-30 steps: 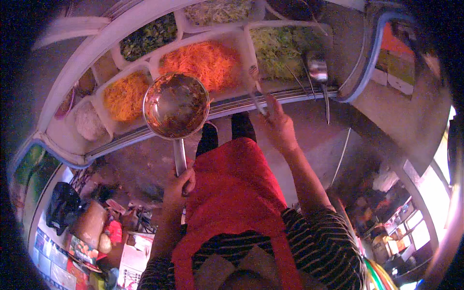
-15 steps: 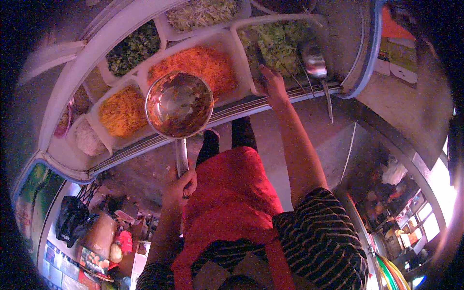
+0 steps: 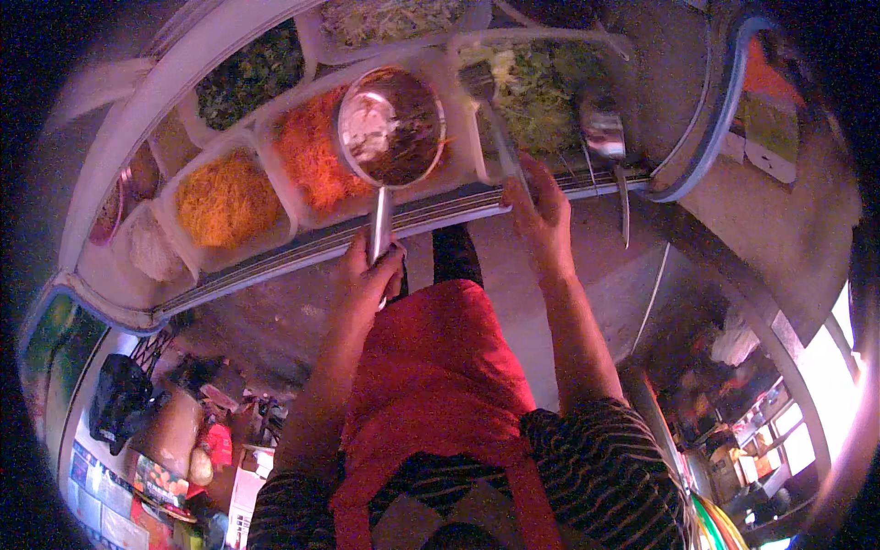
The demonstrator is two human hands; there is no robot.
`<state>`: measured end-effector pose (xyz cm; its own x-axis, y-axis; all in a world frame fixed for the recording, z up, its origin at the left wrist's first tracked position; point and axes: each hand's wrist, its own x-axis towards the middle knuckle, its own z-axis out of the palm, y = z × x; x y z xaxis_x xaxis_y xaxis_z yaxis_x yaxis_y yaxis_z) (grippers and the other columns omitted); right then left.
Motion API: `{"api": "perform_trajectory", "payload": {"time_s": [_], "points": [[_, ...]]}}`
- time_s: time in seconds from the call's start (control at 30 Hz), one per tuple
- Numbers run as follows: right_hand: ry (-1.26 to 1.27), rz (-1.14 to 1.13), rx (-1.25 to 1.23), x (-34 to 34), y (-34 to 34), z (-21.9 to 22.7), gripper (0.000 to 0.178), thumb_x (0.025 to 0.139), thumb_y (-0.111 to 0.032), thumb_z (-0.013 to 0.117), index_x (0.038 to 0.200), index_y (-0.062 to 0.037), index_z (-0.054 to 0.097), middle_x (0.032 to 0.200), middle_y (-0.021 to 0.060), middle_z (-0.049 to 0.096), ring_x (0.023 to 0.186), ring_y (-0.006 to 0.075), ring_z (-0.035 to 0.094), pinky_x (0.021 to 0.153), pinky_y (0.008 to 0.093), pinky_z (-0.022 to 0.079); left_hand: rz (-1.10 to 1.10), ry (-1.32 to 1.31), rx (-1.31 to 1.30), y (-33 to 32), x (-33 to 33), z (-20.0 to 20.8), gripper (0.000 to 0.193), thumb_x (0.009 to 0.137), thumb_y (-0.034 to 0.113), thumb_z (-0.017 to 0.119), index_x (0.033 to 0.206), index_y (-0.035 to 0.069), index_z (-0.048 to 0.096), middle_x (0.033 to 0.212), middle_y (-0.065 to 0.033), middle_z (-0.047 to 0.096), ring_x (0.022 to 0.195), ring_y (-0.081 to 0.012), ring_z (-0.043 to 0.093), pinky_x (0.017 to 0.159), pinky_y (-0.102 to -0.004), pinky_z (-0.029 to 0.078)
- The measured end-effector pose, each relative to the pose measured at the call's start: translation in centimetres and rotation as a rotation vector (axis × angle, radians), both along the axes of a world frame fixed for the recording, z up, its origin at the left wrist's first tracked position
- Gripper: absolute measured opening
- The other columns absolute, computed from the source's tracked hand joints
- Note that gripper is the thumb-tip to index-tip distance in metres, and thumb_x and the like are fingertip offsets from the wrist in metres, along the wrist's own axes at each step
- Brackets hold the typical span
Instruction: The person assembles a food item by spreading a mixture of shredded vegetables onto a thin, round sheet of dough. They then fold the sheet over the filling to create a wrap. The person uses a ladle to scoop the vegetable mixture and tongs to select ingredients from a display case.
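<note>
My left hand (image 3: pixel 368 268) is closed round the straight handle of a small shiny steel saucepan (image 3: pixel 391 126), held over a tub of orange shredded carrot (image 3: pixel 316 151). Reddish food shreds cling inside the pan, and a few stick out at its right rim. My right hand (image 3: pixel 545 220) grips metal tongs (image 3: pixel 500 137). Their broad tip is at the left side of a tub of chopped green vegetable (image 3: pixel 541 87), blurred by motion. A steel scoop (image 3: pixel 603 133) lies at the right of that tub, its handle hanging over the counter edge.
More tubs hold yellow-orange shreds (image 3: pixel 229 202), dark chopped greens (image 3: pixel 252 82), pale shreds (image 3: pixel 390 20) and something whitish (image 3: pixel 151 247). A metal rail (image 3: pixel 275 261) edges the counter in front of me. Bags and boxes stand at the lower left.
The saucepan has moved right and farther away, my left hand with it. My right hand has come slightly nearer, and the tongs now lean toward the tub's left side.
</note>
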<state>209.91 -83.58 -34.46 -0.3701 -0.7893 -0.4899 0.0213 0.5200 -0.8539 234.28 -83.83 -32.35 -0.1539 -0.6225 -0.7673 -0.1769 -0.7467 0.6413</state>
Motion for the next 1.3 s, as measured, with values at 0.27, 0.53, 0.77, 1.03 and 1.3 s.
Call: {"api": "perform_trajectory", "payload": {"time_s": [0.27,0.53,0.77,1.03,1.3], "points": [[-0.128,-0.116,0.195,-0.6,1.5,3.6,0.037,0.091,-0.024,0.063,0.119,-0.0014,0.054,0.086,0.0045,0.063,0.061,0.0076,0.053,0.050,0.0230,0.040,0.064,0.159,0.078,-0.3,-0.5,-1.4,0.022,0.088,0.011,0.063,0.106,0.008,0.051,0.064,-0.0002,0.053,0.046,-0.0077,0.049,0.040,-0.0224,0.038],[-0.341,-0.148,0.272,-3.6,-3.1,-7.3,0.026,0.088,-0.028,0.066,0.103,-0.0095,0.058,0.077,0.0006,0.060,0.057,0.0096,0.054,0.045,0.0221,0.036,0.139,0.155,0.079,0.7,1.1,-0.6,0.023,0.088,0.010,0.062,0.109,0.006,0.053,0.066,-0.0011,0.054,0.047,-0.0079,0.049,0.040,-0.0226,0.038],[-0.181,-0.161,0.174,-2.5,-5.1,-7.7,0.025,0.088,-0.016,0.066,0.111,-0.0081,0.059,0.080,-0.0002,0.061,0.065,0.0107,0.058,0.050,0.0217,0.041,0.052,0.097,0.046,1.0,1.0,-0.6,0.020,0.089,0.014,0.061,0.108,0.009,0.054,0.065,-0.0005,0.053,0.045,-0.0078,0.045,0.040,-0.0227,0.035],[0.539,0.562,-0.055,0.8,-1.4,4.6,0.046,0.084,-0.016,0.067,0.127,-0.0046,0.053,0.092,0.0183,0.068,0.081,0.0236,0.068,0.073,0.0332,0.053,0.051,0.082,0.023,-0.5,0.4,-0.1,0.019,0.089,0.013,0.060,0.103,0.005,0.051,0.063,-0.0022,0.054,0.045,-0.0094,0.049,0.041,-0.0249,0.039],[1.167,0.775,0.139,-0.1,-17.4,-0.7,0.051,0.088,-0.044,0.055,0.123,-0.0075,0.051,0.094,0.0233,0.067,0.085,0.0398,0.066,0.070,0.0489,0.054,0.171,0.120,0.058,0.3,0.9,-0.1,0.020,0.089,0.011,0.059,0.104,0.003,0.048,0.058,-0.0019,0.052,0.042,-0.0095,0.049,0.039,-0.0241,0.039]]}}
